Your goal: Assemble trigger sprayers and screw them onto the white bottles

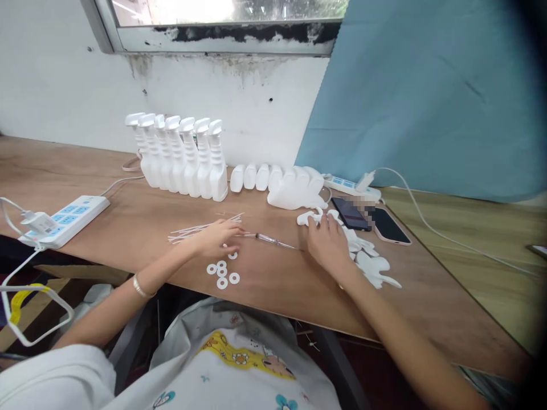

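On the brown desk (273, 287), the left hand (220, 236) is by thin tubes (186, 232), apart from the right hand (327, 242) at white pieces (374, 266) on the right; whether either grips, I cannot tell. The pieces look light, stiff, smooth: pinch narrow ends.

Bare tabletop (265, 290) ran free nearside of thin tool (272, 241), between rings (221, 265) and right hand (328, 246). Spray bottles (191, 168) walled off the back; white pieces (374, 266) and phones (390, 225) blocked right.

Window (205, 10): I get daylight glare, top, left of centre.
Right corners: dark, blurred.
Black phone (349, 214): partly pixelated.
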